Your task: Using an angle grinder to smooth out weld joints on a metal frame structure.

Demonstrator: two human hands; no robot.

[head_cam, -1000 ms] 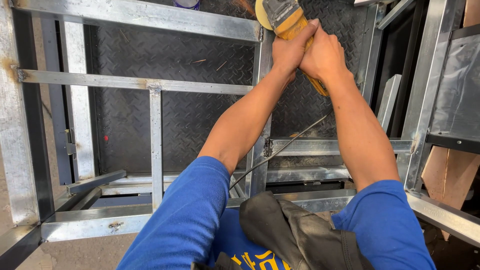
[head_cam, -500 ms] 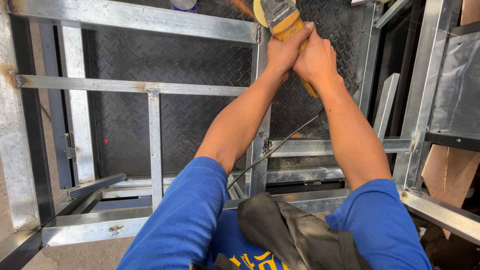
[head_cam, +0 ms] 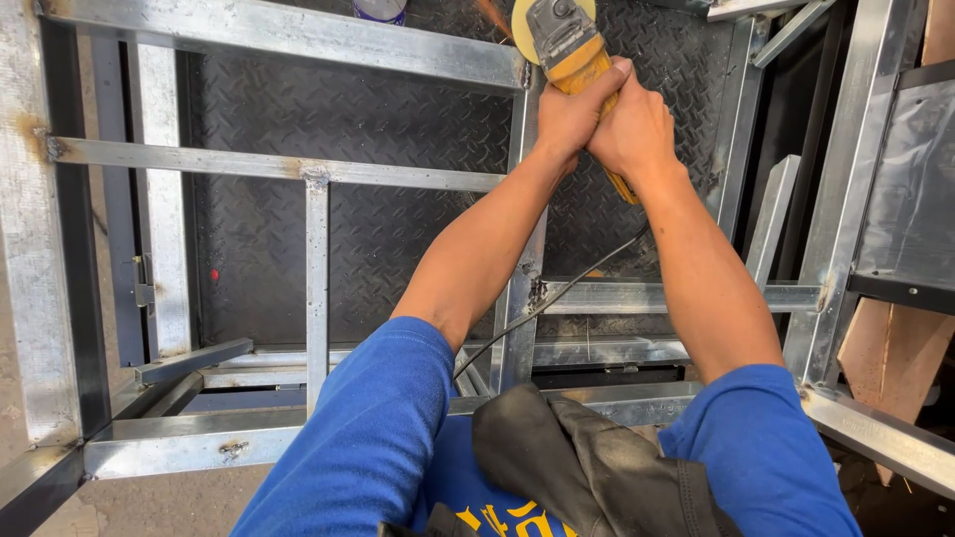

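Note:
Both my hands grip a yellow and grey angle grinder [head_cam: 565, 45] at the top of the view. My left hand [head_cam: 569, 111] wraps the body just behind the head. My right hand [head_cam: 637, 131] holds the yellow handle further back, pressed against the left one. The grinder's disc [head_cam: 519, 18] sits at a joint of the galvanised steel frame [head_cam: 298, 35], where a vertical bar meets the top rail. A few orange sparks fly left of the disc. A black power cord [head_cam: 557, 298] hangs from the handle down between my arms.
Black diamond-pattern plate [head_cam: 398, 229] lies behind the frame bars. A horizontal bar [head_cam: 269, 167] and a short upright [head_cam: 316, 288] cross the left side. More steel tubes [head_cam: 846, 199] stand at the right, beside wooden boards [head_cam: 895, 348]. A black leather glove [head_cam: 587, 467] rests at my chest.
Both hands and the grinder have stayed at the same joint; the view has shifted slightly and sparks now show beside the disc.

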